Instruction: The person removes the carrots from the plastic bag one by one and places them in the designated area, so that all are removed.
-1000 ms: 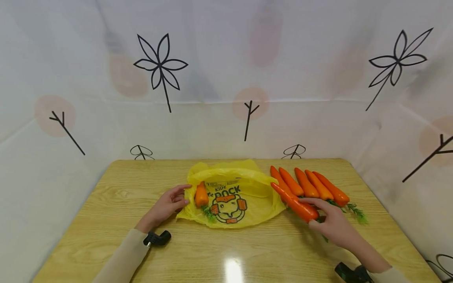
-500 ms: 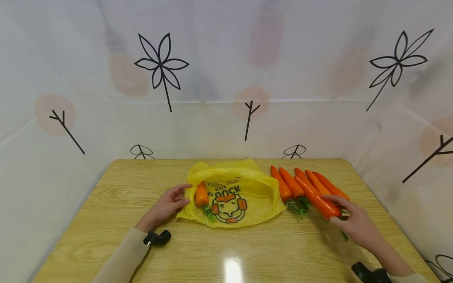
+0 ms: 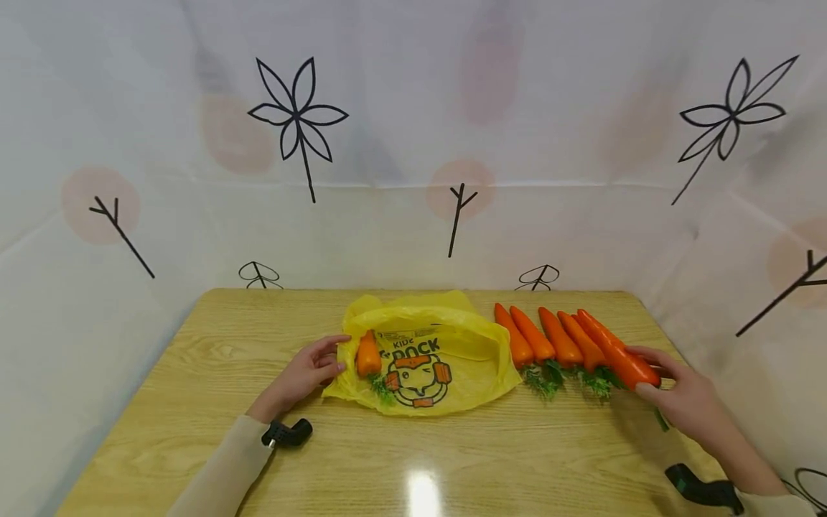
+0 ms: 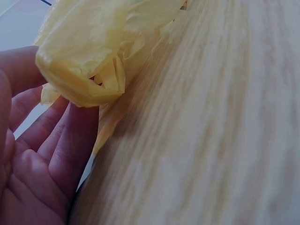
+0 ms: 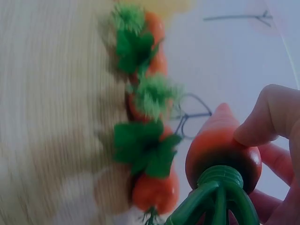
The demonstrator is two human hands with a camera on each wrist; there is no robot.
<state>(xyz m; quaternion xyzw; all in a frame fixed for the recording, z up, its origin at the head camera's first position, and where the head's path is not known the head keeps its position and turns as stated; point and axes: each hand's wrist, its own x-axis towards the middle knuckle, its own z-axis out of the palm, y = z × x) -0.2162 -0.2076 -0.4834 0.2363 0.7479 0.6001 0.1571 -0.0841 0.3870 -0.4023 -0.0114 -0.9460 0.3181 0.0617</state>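
Note:
My right hand [image 3: 686, 396] grips a toy carrot [image 3: 617, 347] by its thick end, tip pointing away and to the left. In the right wrist view, thumb and fingers pinch this carrot [image 5: 218, 145] just above its green plastic stem [image 5: 220, 180]. Several more carrots [image 3: 531, 332] lie side by side, and the held one overlaps the rightmost of them. My left hand [image 3: 309, 378] holds the left edge of a yellow plastic bag [image 3: 465, 388], its film [image 4: 84, 56] between thumb and fingers. Within the wide bag mouth, at the left, lies an orange carrot [image 3: 368, 357] with feathery green leaves.
Everything stands on a light wooden table [image 3: 362, 467], with a glare spot near its front. White patterned cloth [image 3: 388, 143] rises behind and along both sides. Leafy carrot tops [image 3: 545, 379] stick out toward me, right beside the bag's right edge.
My right hand has carried its carrot rightward, from beside the bag's right edge, across the row, to the row's right end. My left hand and the bag have stayed put.

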